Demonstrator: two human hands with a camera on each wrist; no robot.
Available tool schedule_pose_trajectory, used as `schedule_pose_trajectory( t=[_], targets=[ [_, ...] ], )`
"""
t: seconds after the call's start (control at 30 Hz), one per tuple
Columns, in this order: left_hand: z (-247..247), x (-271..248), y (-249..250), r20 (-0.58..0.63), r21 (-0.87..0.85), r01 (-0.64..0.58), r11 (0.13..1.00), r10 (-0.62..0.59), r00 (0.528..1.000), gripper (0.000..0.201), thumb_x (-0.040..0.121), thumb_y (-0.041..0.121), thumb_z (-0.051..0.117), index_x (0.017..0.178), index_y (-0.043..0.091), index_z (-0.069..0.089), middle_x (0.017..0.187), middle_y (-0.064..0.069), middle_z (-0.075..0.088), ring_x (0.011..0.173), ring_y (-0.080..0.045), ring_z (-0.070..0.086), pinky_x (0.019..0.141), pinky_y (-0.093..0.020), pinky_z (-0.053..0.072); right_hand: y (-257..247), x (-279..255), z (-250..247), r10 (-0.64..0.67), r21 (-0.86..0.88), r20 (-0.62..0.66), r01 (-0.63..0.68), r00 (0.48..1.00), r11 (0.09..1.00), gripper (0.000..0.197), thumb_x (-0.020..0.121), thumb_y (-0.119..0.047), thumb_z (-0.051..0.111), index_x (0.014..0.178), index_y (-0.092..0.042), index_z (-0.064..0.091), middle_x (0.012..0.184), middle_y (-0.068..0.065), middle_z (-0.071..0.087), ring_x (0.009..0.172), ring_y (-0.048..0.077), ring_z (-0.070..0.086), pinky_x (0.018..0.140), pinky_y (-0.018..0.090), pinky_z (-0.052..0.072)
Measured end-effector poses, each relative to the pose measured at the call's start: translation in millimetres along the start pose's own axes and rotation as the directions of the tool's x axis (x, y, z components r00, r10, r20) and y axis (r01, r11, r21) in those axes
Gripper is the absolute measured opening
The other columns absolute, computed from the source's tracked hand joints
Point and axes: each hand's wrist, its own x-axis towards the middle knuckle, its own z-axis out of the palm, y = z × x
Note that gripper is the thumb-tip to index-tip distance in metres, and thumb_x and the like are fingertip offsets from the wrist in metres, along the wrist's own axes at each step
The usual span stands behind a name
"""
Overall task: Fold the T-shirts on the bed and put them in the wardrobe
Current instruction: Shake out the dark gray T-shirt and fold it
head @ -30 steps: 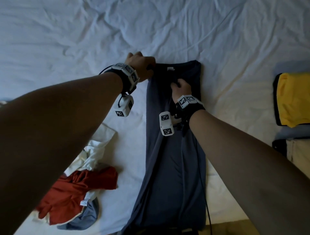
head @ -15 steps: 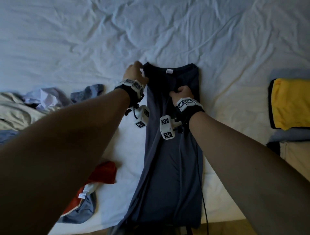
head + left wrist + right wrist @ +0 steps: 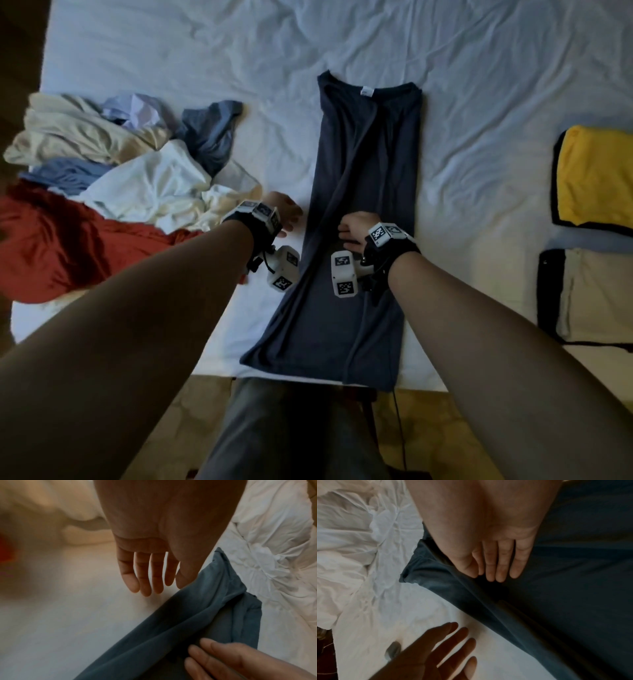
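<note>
Right hand [image 3: 356,229]: fingers straight, flat on the navy T-shirt [image 3: 366,192], about mid-length, gripping nothing.
Left hand [image 3: 286,214]: open, empty, on the sheet just beside the shirt's left edge.
Shirt axis: long strip running straight away from the person, collar far, hem near.
Nearer hand: right, already touching it.

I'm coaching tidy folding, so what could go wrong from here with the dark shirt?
1. The shirt lies skewed, its hem flared left, so the next fold may come out crooked.
2. Its hem sits at the bed edge and could slide off.
3. The left hand may drag in the nearby pile.
</note>
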Motion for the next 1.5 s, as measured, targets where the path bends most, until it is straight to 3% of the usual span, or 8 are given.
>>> schedule_pose_trajectory(
  t=[0.23,0.47,0.57,0.73,0.97,1.1,1.3,1.5],
  targets=[
    [31,-53,-95,0.091,0.072,0.094,0.993,-0.101,0.991,0.017,0.091,0.021,0.064,0.099,0.007,0.067,0.086,-0.01,0.068,0.077,-0.024,0.063,0.075,-0.035,0.055,84,-23,17,0.033,-0.03,0.078,-0.03,0.996,0.999,0.011,0.098,-0.017,0.047,0.098,-0.017,0.058,0.098,0.0,0.064,0.095,0.015,0.06,0.081,0.033,0.046],
    [50,-86,-163,0.101,0.514,0.079,0.854,-0.152,0.983,0.024,0.07,0.027,0.082,0.09,0.015,0.075,0.09,-0.01,0.072,0.084,-0.029,0.068,0.078,-0.04,0.059,142,-40,26,-0.005,-0.072,0.111,0.013,0.994,0.997,0.015,0.099,-0.018,0.045,0.092,-0.022,0.058,0.095,-0.002,0.065,0.092,0.012,0.061,0.076,0.03,0.045],
    [52,-89,-187,0.061,0.587,0.091,0.805,-0.155,0.986,0.008,0.076,0.018,0.07,0.081,0.015,0.074,0.077,-0.008,0.069,0.072,-0.026,0.066,0.068,-0.031,0.054,155,-46,31,-0.046,-0.086,0.107,0.055,0.993,0.995,0.014,0.099,-0.019,0.045,0.106,-0.021,0.056,0.089,-0.003,0.064,0.084,0.011,0.06,0.08,0.032,0.043],
    [55,-114,-193,-0.072,0.609,0.078,0.789,-0.042,0.996,0.026,0.086,0.023,0.054,0.106,0.012,0.067,0.099,-0.011,0.066,0.087,-0.031,0.064,0.083,-0.04,0.054,167,-58,37,-0.081,-0.119,0.114,0.094,0.99,0.988,0.014,0.101,-0.018,0.042,0.106,-0.02,0.055,0.083,-0.003,0.062,0.074,0.009,0.057,0.072,0.03,0.044],
    [91,-161,-163,0.075,0.282,-0.039,0.959,0.018,0.997,0.023,0.091,0.01,0.055,0.11,0.021,0.059,0.102,-0.011,0.067,0.074,-0.026,0.068,0.053,-0.029,0.057,180,-89,32,-0.022,-0.039,0.37,0.039,0.929,0.998,0.017,0.096,-0.035,0.057,0.102,-0.02,0.059,0.097,0.003,0.066,0.086,0.02,0.063,0.08,0.036,0.052],
    [111,-174,-152,0.301,0.136,-0.017,0.991,-0.025,0.953,0.022,0.095,0.011,0.053,0.114,0.015,0.063,0.087,-0.006,0.068,0.08,-0.023,0.061,0.068,-0.032,0.055,193,-95,23,-0.047,-0.078,0.339,0.078,0.94,0.994,0.023,0.095,-0.029,0.059,0.111,-0.013,0.059,0.105,0.011,0.066,0.091,0.028,0.064,0.077,0.042,0.055],
    [114,-153,-168,-0.116,0.016,0.043,0.999,-0.041,0.992,0.015,0.089,0.012,0.055,0.1,0.015,0.064,0.098,-0.017,0.071,0.09,-0.031,0.069,0.073,-0.043,0.06,225,-90,3,-0.026,-0.079,0.233,0.045,0.972,0.996,0.023,0.1,-0.016,0.047,0.121,-0.02,0.055,0.129,0.013,0.058,0.108,0.035,0.059,0.09,0.054,0.052],
    [129,-138,-183,-0.12,0.071,0.12,0.99,-0.111,0.987,0.025,0.087,0.021,0.066,0.102,0.001,0.063,0.103,-0.022,0.069,0.097,-0.036,0.067,0.084,-0.051,0.056,249,-81,-6,0.009,-0.184,0.184,0.025,0.983,0.983,0.064,0.09,0.0,0.06,0.147,-0.016,0.037,0.137,0.013,0.049,0.118,0.033,0.054,0.068,0.038,0.058]
  ],
)
